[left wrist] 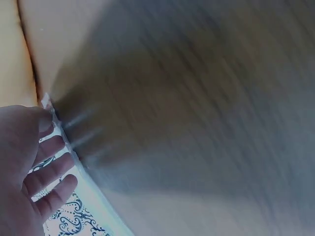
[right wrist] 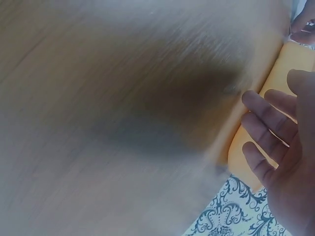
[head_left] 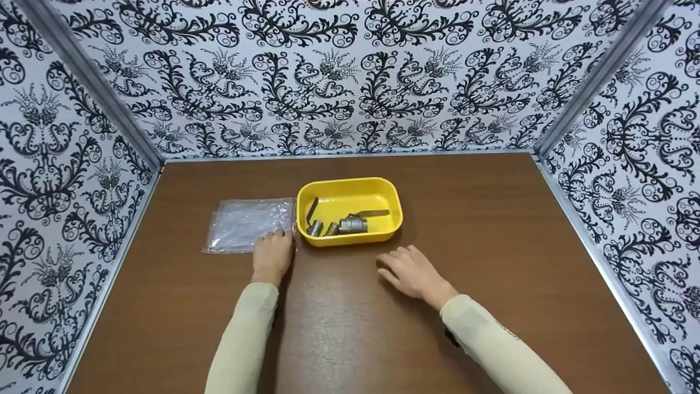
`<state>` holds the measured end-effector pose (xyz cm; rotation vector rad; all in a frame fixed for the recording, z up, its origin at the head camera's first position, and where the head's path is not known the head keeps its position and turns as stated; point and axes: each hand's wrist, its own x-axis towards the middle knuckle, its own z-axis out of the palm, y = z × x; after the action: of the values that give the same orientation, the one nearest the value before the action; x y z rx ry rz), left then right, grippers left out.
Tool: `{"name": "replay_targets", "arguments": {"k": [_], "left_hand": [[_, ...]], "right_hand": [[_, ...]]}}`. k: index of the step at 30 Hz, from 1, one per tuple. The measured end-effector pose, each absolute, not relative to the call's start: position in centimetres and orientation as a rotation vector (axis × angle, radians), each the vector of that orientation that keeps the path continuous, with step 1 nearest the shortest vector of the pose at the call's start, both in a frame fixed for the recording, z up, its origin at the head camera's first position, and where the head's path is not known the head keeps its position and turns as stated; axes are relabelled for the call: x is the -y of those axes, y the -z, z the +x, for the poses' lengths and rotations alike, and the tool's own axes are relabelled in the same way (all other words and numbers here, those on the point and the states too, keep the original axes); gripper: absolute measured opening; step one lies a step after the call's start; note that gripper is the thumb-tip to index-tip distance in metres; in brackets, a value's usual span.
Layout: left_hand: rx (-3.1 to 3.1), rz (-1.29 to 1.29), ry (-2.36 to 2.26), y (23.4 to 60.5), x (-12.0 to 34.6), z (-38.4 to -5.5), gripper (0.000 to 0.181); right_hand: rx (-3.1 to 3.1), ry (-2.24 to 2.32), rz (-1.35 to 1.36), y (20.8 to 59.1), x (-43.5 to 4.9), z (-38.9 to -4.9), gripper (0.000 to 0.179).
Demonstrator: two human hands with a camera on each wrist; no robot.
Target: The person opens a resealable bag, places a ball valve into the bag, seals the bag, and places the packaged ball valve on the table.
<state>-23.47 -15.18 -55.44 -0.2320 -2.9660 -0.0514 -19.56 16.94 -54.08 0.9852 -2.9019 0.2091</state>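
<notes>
My left hand [head_left: 273, 253] rests at the lower right part of some flat clear plastic bags [head_left: 240, 224], left of a yellow bin [head_left: 350, 239]. In the left wrist view its fingers [left wrist: 49, 169] are spread and loosely bent, with the thumb near a bit of plastic. My right hand [head_left: 413, 272] hovers low over the table, just right of the bin's front corner. Its fingers [right wrist: 268, 137] are relaxed, and nothing is in its palm. Inside the bin lie a large metal ball valve [head_left: 354, 224], a smaller valve with a dark lever [head_left: 315, 227] and a short metal fitting [head_left: 332, 229].
A brown wooden table [head_left: 339, 323] spreads beneath both hands. Patterned black-and-white wall panels [head_left: 339, 76] enclose it at the back and on both sides, with a metal frame post [head_left: 596, 82] in the right corner.
</notes>
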Motion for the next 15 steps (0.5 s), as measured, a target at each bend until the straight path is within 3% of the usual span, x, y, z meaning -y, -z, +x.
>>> {"name": "replay_targets", "arguments": {"k": [8,15], "left_hand": [[2.987,-0.101,0.226,55.2,15.4,-23.3,0.012],[2.974,0.104,0.524,52.6,15.2,-21.7,0.021]], "right_hand": [[2.880,-0.155,1.023,54.3,-16.0,-19.1,0.032],[2.801,-0.107,1.125,54.5,-15.1,-18.2,0.029]]}}
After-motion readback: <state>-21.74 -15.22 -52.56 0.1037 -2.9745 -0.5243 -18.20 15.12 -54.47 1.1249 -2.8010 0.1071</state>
